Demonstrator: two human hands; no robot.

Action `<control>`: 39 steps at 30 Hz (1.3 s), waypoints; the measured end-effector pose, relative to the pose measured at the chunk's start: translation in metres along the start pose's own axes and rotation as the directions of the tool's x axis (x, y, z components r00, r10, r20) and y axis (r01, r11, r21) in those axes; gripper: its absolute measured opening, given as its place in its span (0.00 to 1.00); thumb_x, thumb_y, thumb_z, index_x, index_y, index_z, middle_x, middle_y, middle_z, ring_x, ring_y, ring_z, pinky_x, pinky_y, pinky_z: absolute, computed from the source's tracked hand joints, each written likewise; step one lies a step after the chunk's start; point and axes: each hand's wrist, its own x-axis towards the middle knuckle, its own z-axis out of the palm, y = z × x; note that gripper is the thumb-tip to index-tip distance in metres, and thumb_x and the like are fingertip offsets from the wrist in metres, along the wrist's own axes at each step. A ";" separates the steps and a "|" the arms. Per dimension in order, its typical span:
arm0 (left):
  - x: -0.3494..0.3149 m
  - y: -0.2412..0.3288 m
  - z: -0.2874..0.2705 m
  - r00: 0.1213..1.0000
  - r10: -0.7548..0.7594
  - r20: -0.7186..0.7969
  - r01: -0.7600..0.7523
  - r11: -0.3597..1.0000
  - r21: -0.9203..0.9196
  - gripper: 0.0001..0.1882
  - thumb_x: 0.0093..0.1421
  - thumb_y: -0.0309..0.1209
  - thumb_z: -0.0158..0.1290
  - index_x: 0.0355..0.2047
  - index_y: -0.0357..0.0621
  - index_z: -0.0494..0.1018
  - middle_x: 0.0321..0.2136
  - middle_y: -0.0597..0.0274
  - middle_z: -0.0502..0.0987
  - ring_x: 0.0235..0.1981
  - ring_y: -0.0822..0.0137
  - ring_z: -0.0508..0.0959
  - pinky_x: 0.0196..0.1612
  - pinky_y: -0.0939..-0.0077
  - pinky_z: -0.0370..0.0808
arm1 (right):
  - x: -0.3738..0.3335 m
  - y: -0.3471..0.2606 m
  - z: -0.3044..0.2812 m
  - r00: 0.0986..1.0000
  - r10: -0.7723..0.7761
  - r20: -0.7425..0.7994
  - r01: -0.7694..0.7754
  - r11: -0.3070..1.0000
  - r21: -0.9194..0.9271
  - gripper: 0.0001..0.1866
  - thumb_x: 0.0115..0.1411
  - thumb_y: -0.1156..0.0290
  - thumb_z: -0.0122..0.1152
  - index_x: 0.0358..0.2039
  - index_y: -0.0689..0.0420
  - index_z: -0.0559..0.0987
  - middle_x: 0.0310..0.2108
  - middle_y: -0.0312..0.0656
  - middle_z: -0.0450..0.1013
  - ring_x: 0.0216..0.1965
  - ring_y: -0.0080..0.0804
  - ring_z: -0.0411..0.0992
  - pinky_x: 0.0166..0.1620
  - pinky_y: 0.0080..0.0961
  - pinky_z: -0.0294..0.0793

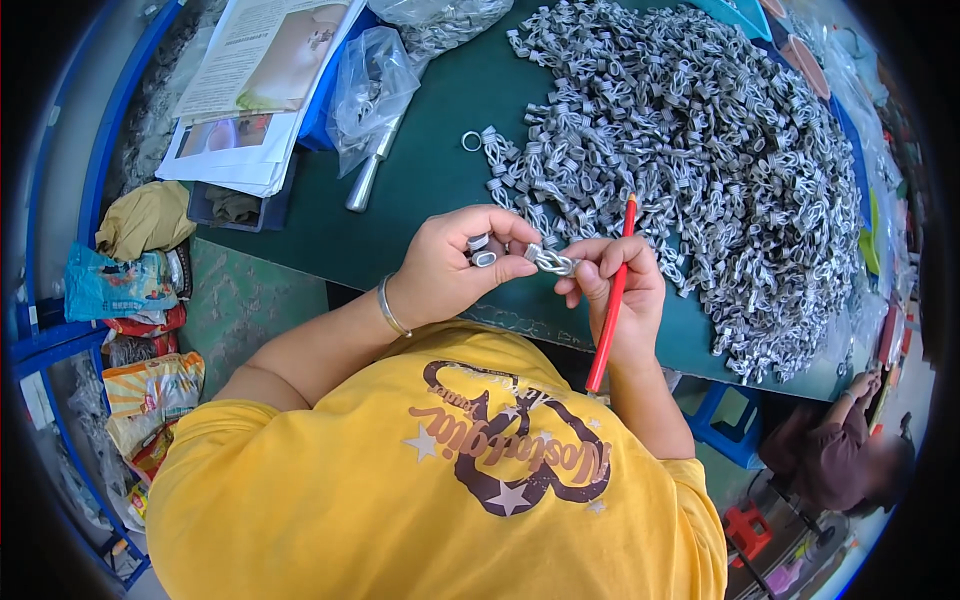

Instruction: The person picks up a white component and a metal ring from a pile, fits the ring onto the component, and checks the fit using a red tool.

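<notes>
Both my hands meet over the near edge of the green table (445, 165). Between them is a small silver-grey metal piece (553, 261), shaped like a knot with looped ends. My left hand (445, 262) pinches one end of it between thumb and fingers. More of these metal pieces (483, 257) sit in the curl of that hand. The fingertips of my right hand (635, 285) grip the other end. A red pencil (612, 325) lies across the same hand, its sharpened tip pointing away from me over the heap of metal pieces (690, 140).
A metal ring (471, 141) lies left of the heap. Further left are a metal-handled tool (366, 180), a clear plastic bag (375, 95) and stacked papers (250, 90). A blue stool (725, 425) stands below the table's right side. Another person (830, 445) sits at far right.
</notes>
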 end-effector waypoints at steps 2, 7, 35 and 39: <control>0.000 0.000 -0.001 0.996 0.086 0.005 -0.086 0.996 0.027 0.14 0.47 0.20 0.62 0.36 0.37 0.75 0.26 0.64 0.74 0.26 0.78 0.72 0.30 0.86 0.69 | 0.002 0.008 -0.003 0.991 -0.094 0.097 0.097 0.995 -0.022 0.11 0.57 0.83 0.54 0.28 0.57 0.63 0.37 0.50 0.72 0.31 0.26 0.73 0.32 0.16 0.74; 0.004 0.000 0.001 0.991 0.135 -0.004 -0.134 0.988 0.077 0.13 0.47 0.21 0.62 0.35 0.37 0.75 0.26 0.63 0.75 0.26 0.77 0.73 0.30 0.86 0.69 | 0.001 0.019 -0.001 0.869 -0.479 0.120 0.480 0.759 -0.440 0.17 0.48 0.87 0.62 0.28 0.59 0.62 0.37 0.54 0.72 0.33 0.28 0.72 0.35 0.20 0.75; 0.001 -0.027 -0.012 0.889 -0.397 0.226 0.374 0.347 -0.860 0.07 0.58 0.26 0.52 0.37 0.46 0.67 0.24 0.68 0.64 0.21 0.78 0.62 0.20 0.89 0.59 | 0.033 0.020 0.014 0.844 -0.367 0.392 0.427 0.014 -0.904 0.13 0.39 0.71 0.67 0.24 0.54 0.70 0.21 0.38 0.69 0.29 0.38 0.66 0.31 0.34 0.58; 0.005 -0.020 -0.004 0.891 -0.454 -0.011 0.391 0.780 -0.488 0.10 0.56 0.26 0.55 0.39 0.43 0.71 0.21 0.70 0.67 0.19 0.81 0.64 0.19 0.90 0.59 | 0.036 0.024 0.016 0.831 -0.392 0.396 0.441 0.028 -0.897 0.11 0.40 0.73 0.65 0.23 0.54 0.70 0.20 0.38 0.68 0.29 0.37 0.66 0.33 0.34 0.58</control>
